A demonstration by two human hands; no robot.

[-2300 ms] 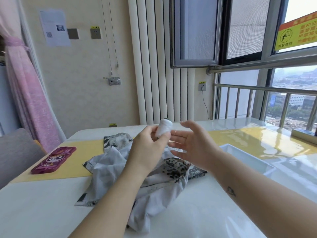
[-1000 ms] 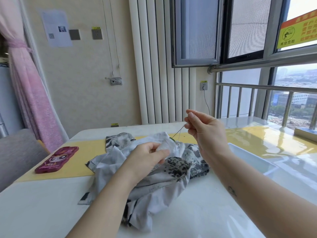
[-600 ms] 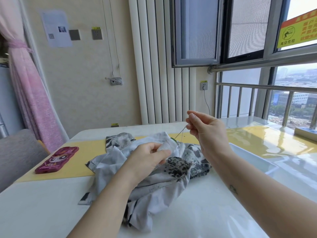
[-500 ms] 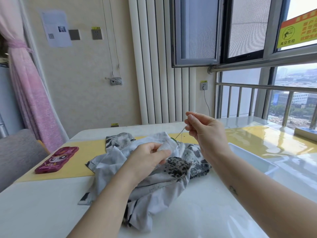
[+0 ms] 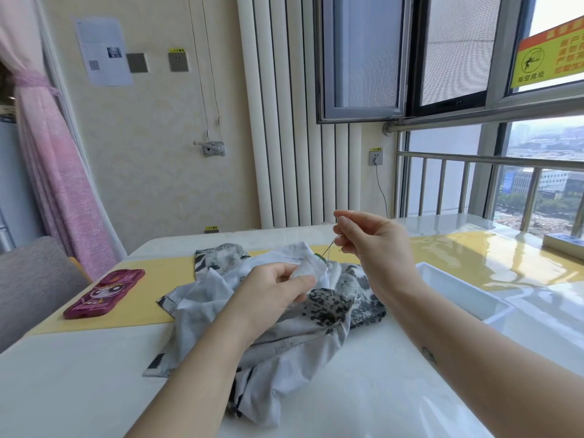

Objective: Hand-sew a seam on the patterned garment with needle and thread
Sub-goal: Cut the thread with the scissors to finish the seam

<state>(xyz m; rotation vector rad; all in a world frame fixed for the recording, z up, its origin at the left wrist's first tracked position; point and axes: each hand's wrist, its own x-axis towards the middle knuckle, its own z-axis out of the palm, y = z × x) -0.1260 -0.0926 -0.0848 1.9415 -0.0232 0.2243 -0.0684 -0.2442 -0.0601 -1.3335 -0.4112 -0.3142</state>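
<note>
Patterned garment (image 5: 284, 343): crumpled grey, white and black heap in the middle of the white surface (image 5: 79, 390). Its far part lies over the yellow mat (image 5: 136, 298), which runs across the surface from left to right.
Left hand (image 5: 271, 292): over the top of the heap, grip closed, thumb and fingers curled round a small white spool (image 5: 305, 269) held against the fabric.
Right hand (image 5: 376, 245): raised just beyond and right of the spool, grip closed in a pinch on the needle (image 5: 332, 246), which slants down-left toward the fabric.
Thread (image 5: 347, 212): fine loop above the fingertips; the rest is too thin to trace.
Pink phone case (image 5: 104, 294): on the mat, near the left edge.
White tray (image 5: 458, 289): right of the garment, apart from it
</note>
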